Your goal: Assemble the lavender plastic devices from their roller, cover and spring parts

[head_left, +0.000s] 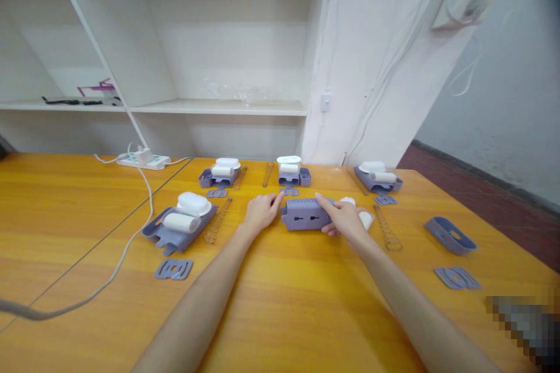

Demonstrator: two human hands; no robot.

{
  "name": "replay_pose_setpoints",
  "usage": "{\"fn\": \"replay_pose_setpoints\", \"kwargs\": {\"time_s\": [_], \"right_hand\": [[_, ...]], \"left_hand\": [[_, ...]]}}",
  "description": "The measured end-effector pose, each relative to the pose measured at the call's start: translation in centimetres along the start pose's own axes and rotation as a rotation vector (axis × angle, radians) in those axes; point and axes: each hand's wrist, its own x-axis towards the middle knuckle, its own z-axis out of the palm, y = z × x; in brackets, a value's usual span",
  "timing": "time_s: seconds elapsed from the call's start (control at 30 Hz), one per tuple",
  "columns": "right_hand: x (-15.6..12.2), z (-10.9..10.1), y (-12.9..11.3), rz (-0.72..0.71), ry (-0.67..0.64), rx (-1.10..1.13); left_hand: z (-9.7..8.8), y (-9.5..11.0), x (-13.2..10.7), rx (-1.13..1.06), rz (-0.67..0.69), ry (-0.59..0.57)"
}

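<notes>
My right hand (343,217) is closed around the right end of a purple plastic case (306,214), which lies on its side with small holes along the top and two dark keyhole-shaped slots facing me. White rounded parts (366,220) show just beyond that hand, partly hidden by it. My left hand (261,211) rests by the case's left end, its index finger stretched toward a small flat purple plate (289,192) behind the case. Whether the fingertip touches the plate is hard to make out. The other fingers of this hand are partly hidden.
Similar purple-and-white sets stand at left (181,224), back left (222,172), back centre (289,170) and back right (378,176). Thin wire coils (387,228) lie between them. A purple tray (450,235) and flat plate (457,278) sit right. A power strip (144,159) trails a cable at left.
</notes>
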Motion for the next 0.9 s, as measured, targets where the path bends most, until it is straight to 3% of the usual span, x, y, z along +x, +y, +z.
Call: {"fn": "replay_pose_setpoints", "kwargs": {"time_s": [0.17, 0.37, 0.5, 0.7, 0.8, 0.9], "right_hand": [[-0.2, 0.9, 0.5, -0.051, -0.04, -0.049], [-0.8, 1.2, 0.1, -0.133, -0.181, -0.103], [-1.1, 1.3, 0.3, -0.221, -0.234, -0.143], [-1.1, 1.5, 0.4, -0.196, -0.162, -0.267], [-1.1, 1.4, 0.4, -0.163, -0.099, -0.31], [-1.0, 1.3, 0.4, -0.156, -0.067, -0.34]], "left_hand": [[-0.3, 0.2, -0.5, -0.109, 0.084, 0.095], [0.3, -0.5, 0.0, -0.233, 0.019, 0.213], [1.1, -1.5, 0.9, -0.456, -0.022, 0.253], [1.5, -2.3, 1.7, -0.785, -0.137, 0.242], [0.7, -1.5, 0.8, -0.628, -0.02, 0.302], [-0.3, 0.0, -0.6, -0.341, 0.246, 0.321]]}}
